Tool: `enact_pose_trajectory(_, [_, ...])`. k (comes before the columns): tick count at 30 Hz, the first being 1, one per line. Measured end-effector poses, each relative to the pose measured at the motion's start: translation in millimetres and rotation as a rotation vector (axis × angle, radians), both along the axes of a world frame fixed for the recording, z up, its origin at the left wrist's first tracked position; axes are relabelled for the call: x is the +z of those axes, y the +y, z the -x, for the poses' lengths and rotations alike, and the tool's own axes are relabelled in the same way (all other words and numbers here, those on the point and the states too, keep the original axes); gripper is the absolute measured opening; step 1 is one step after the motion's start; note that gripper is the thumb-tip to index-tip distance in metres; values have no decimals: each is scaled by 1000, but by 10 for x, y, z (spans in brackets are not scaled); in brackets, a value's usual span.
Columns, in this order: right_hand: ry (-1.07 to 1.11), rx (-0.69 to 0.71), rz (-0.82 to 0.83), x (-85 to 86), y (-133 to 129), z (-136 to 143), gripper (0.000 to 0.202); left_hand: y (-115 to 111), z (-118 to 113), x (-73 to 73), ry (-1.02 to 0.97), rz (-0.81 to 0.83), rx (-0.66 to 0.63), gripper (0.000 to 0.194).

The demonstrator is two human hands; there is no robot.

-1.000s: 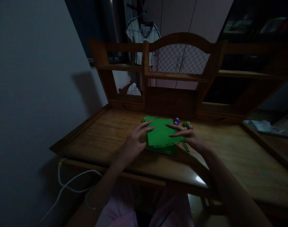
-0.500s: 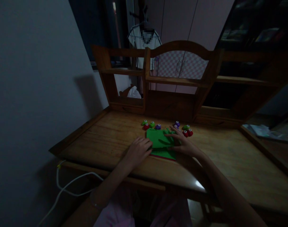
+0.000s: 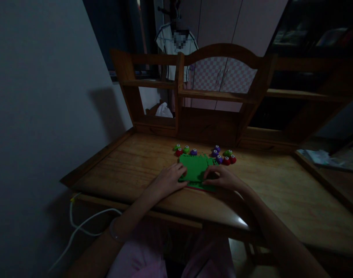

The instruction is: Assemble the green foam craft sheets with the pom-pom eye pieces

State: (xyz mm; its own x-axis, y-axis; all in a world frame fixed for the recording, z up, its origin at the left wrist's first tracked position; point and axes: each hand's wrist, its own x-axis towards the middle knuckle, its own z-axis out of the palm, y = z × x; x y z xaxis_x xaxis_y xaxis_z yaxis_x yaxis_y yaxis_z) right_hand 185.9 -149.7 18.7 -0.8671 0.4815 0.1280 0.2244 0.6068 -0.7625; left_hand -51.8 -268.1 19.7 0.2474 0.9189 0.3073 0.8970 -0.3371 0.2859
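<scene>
A green foam sheet [image 3: 195, 168] with a bumpy, notched far edge lies in front of me on the wooden desk. Under its near side shows a second green layer with a red edge [image 3: 203, 189]. My left hand [image 3: 173, 177] is closed on the left edge of the upper sheet, thumb at the near corner. With thumb and fingers bent together, my right hand [image 3: 224, 178] grips the sheet near its right front corner. Just beyond the far edge sit small big-eyed toys: a green one [image 3: 186, 149], a purple one [image 3: 194, 152], a red one [image 3: 226, 161] and several others.
The desk [image 3: 118, 166] has a wooden shelf unit [image 3: 211, 94] along its back. A wall [image 3: 49, 96] borders the left side. A white cable [image 3: 78, 231] hangs below the front edge at left. Papers [image 3: 319, 157] lie beyond the desk's right edge.
My right hand has come down and left from over the sheet, and its spread fingers have closed on the near right part. The left hand stays at the left edge, its grip slightly shifted.
</scene>
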Motion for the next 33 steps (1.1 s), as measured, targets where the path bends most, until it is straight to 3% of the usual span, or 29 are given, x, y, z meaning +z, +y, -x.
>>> enact_pose_trajectory(14, [-54,0,-9,-32,-4,29,31,57,-34,-70,-212,59,-45,21])
enact_pose_trajectory(33, [-114,4,-120,-47,-15,49,20,165,12,-84,-136,95,-129,26])
